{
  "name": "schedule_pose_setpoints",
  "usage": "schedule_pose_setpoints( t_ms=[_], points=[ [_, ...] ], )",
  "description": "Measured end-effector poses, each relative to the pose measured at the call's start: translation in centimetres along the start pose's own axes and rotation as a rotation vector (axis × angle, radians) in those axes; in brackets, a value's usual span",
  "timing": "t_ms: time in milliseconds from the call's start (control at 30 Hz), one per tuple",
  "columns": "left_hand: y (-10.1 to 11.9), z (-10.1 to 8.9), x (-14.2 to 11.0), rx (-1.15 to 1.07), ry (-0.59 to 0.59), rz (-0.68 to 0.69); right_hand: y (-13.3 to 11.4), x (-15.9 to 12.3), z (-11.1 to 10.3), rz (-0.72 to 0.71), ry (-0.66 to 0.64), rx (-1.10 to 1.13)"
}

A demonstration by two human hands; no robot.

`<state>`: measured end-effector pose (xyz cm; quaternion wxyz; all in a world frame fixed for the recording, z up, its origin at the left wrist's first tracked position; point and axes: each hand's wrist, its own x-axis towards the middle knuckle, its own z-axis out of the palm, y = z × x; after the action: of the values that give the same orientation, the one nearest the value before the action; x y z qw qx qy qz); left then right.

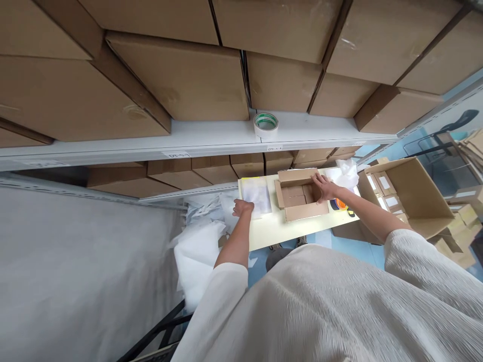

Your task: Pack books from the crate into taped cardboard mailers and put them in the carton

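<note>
An open cardboard box stands on the pale yellow table, its flaps folded outward and its bottom showing. My right hand grips the right end of this box, fingers toward the far side and thumb toward the near side. At the table's left end, my left hand is closed with its fingers curled. Whatever it may hold is hidden. Beside it lie clear plastic sheets on the table, and white foam sheets hang at the left.
Shelves of cardboard boxes rise in front, with a tape roll on the shelf edge. An orange-and-black item and white plastic lie right of the box. A large carton holding small boxes stands at the right.
</note>
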<state>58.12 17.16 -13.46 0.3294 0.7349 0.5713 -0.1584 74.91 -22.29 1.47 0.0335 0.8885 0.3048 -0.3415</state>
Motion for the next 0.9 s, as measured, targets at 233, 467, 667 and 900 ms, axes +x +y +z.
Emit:
schedule_pose_setpoints(
  t_ms=[233,467,667,900],
  points=[
    [-1.6,-0.6,-0.2,-0.212,-0.08,0.135,0.0,0.1,-0.1,0.003,-0.003,0.013],
    [-2.0,-2.5,-4.0,-0.405,-0.071,0.187,0.3,0.5,0.2,-0.01,0.008,0.01],
    [-3.7,-8.3,-8.1,-0.628,0.007,0.221,0.8,1.8,0.5,-0.016,0.004,0.018],
    [-4.1,-15.9,-13.1,-0.578,0.087,0.518,1.4,3.3,1.5,-0.072,0.027,0.034]
  ],
)
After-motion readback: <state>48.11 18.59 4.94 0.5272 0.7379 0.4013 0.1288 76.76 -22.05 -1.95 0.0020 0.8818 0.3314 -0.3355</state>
